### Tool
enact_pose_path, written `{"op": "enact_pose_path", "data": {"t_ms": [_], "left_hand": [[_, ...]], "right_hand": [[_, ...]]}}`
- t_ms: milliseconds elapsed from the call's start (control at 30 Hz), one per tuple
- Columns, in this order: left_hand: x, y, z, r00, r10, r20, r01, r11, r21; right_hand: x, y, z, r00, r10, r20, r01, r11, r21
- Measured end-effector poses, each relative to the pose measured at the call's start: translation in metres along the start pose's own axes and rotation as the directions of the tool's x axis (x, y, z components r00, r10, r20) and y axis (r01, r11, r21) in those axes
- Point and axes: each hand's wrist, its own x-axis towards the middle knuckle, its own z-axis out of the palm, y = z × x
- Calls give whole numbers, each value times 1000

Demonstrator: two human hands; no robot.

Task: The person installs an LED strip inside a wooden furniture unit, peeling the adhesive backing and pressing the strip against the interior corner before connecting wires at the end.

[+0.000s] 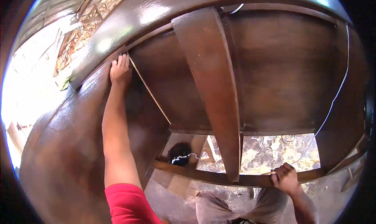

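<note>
A large dark brown wooden cabinet-like frame (pixel 282 67) fills the view, with a tapering brown board (pixel 207 67) across its middle. At the upper left, my left hand (pixel 121 69) has its fingers bent against the frame's top edge, where a thin tan line (pixel 149 89) runs down along the inner corner. My right hand (pixel 286 179) is closed at the near rail (pixel 211 179), at the lower right. A thin white cord (pixel 333 102) hangs from the upper right corner down into this hand. Beside its fingers shows a short tan strip (pixel 269 173), its kind unclear.
Through the frame's opening lies a pale, stained floor (pixel 270 149). A dark round shape (pixel 180 151) with a white crinkled strip (pixel 182 158) sits behind the near rail. My trousered legs (pixel 243 206) are below. Bright daylight and wooden lattice pieces (pixel 80 38) appear at the upper left.
</note>
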Motion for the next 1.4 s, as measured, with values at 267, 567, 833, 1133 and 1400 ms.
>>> {"op": "enact_pose_path", "data": {"t_ms": [267,567,833,1133,1400], "left_hand": [[17,17,-8,935,-303,-183,336,923,188],[42,-19,-30,914,-379,-148,360,922,-138],[45,-41,37,909,-137,-395,161,987,29],[41,-35,-17,931,-182,-316,193,981,6],[54,-29,-28,965,-262,28,263,962,-68]], "right_hand": [[1,-1,0,999,28,20,-28,1000,12],[-3,0,3,994,109,-9,-109,994,8],[-2,2,5,992,123,21,-124,991,58],[2,-3,4,991,132,39,-133,991,30],[2,-5,4,995,97,-12,-97,995,-17]]}}
